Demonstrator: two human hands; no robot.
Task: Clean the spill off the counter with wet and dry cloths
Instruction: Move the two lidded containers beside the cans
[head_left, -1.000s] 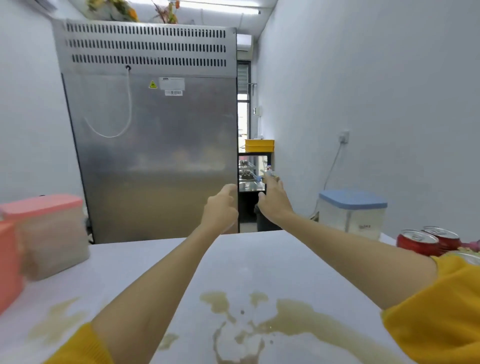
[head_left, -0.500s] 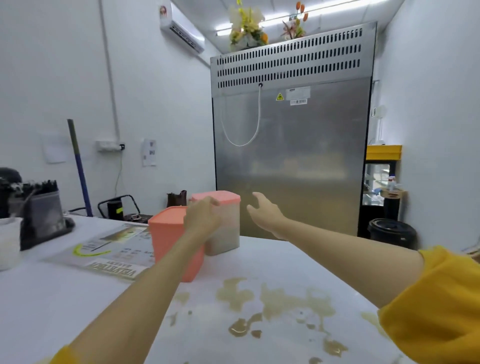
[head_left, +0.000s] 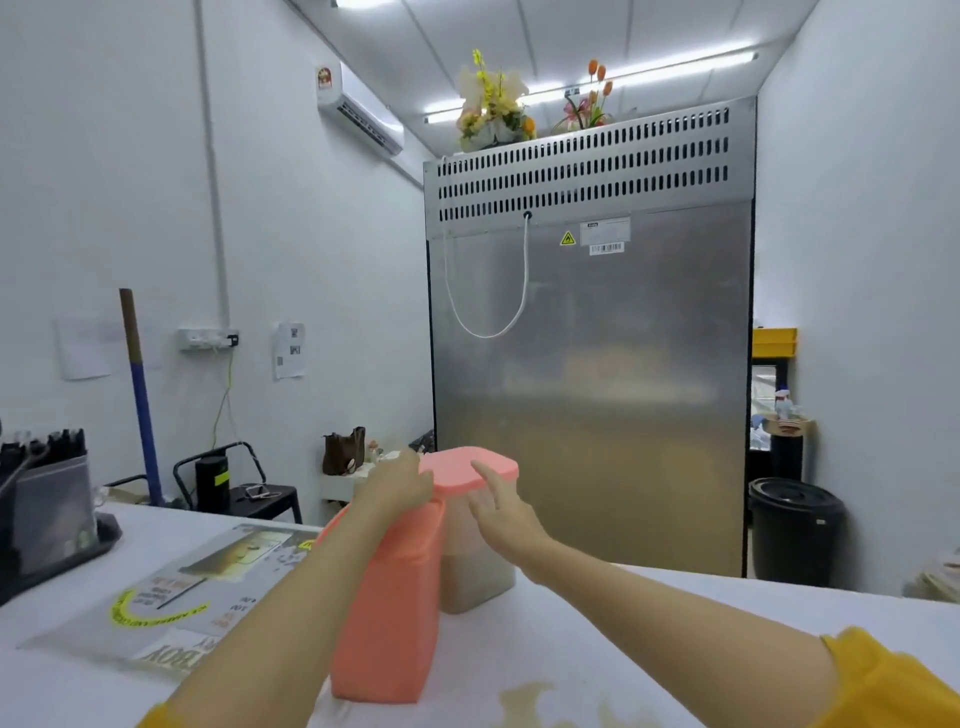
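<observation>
Both arms reach forward over the white counter, bare to the elbows, with yellow sleeves bunched at the near edge. The left hand rests on the top rear corner of a tall, opaque salmon-pink tub; its fingers curl over the rim, though I cannot tell whether that grip is truly closed on it. The right hand hangs just to the right of it, fingers spread and loose, the grip wide and holding nothing, right in front of a second container. That one is a squared, translucent plastic box with rounded corners and a smooth salmon lid; something pale and beige fills its lower part, too cloudy to name. The two containers stand upright and touching, side by side.

The spill lies well back toward the person from both hands, a thin, yellowish-brown puddle with ragged edges on the smooth counter, partly cut off by the bottom of the view. No cloth shows anywhere.

Left of the left hand, a glossy printed sheet lies flat, and farther left a dark tray carries a grey pouch. Beyond the hands rises a brushed stainless-steel cabinet with rows of vent slots and flowers on top.
</observation>
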